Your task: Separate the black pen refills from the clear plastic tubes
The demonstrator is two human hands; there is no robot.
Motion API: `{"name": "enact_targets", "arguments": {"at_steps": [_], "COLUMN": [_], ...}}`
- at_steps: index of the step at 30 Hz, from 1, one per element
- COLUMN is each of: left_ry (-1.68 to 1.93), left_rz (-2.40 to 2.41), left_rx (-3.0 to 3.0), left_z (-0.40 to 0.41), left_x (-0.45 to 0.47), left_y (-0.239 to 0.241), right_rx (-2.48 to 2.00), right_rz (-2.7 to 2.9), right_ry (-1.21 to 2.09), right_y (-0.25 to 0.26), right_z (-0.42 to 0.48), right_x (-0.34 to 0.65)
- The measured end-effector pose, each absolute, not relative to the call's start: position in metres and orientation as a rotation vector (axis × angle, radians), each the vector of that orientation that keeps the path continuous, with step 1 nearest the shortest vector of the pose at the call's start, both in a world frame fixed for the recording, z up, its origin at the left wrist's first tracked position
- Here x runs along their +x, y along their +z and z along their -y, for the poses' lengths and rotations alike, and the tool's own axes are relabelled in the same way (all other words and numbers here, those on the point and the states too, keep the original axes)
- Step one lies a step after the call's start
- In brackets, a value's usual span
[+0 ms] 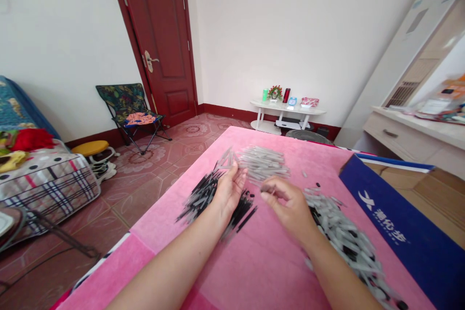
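My left hand (232, 186) is over a heap of thin black and grey sticks (201, 196) that look like pen parts, its palm turned right and fingers half curled. What it holds is blurred. A few translucent tubes (227, 157) show just beyond its fingertips. My right hand (283, 198) is closed in a pinch to the right, with a small dark grey thing at its fingertips that I cannot make out. Behind both hands lies a pile of whitish translucent tubes (263, 162). Beside my right forearm spreads a heap of shorter translucent pieces (337, 225) mixed with black ones.
A pink cloth (232, 276) covers the table. An open blue cardboard box (395, 223) stands at its right edge. Small black pieces (318, 184) lie loose on the cloth. Farther off are a white side table (290, 109), a folding chair (127, 111) and a red door (156, 34).
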State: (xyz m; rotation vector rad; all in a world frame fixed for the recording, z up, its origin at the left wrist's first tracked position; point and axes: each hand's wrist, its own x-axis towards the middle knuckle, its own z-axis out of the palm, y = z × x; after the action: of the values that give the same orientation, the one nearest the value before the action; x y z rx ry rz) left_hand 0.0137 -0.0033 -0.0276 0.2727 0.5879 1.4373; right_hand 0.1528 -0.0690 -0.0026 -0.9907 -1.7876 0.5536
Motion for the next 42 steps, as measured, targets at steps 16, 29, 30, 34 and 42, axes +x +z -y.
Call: {"name": "enact_targets", "arguments": {"at_steps": [16,29,30,34,42], "left_ry": [1.205,1.206,1.205,1.192,1.153], "left_rz": [-0.459,-0.467,-0.464,-0.438,-0.399], "left_rx": [0.141,0.077,0.074,0.058,0.035], "left_z": [0.035,0.035,0.035,0.037,0.043], "left_x": [0.042,0.045,0.045,0.045,0.049], "left_y": [-0.02,-0.024,-0.024,-0.023,-0.023], "right_rx": [-0.994,-0.998,-0.999,-1.006,-1.008], "right_rz": [1.112,1.137,1.143,1.173,1.338], "right_ry": [0.292,0.227,0.226,0.27,0.357], "right_y": [0.026,0.029,0.028,0.025,0.022], "right_z": [0.08,0.085,0.085,0.083,0.078], "right_x": [0.155,0.154,0.153,0.153,0.154]}}
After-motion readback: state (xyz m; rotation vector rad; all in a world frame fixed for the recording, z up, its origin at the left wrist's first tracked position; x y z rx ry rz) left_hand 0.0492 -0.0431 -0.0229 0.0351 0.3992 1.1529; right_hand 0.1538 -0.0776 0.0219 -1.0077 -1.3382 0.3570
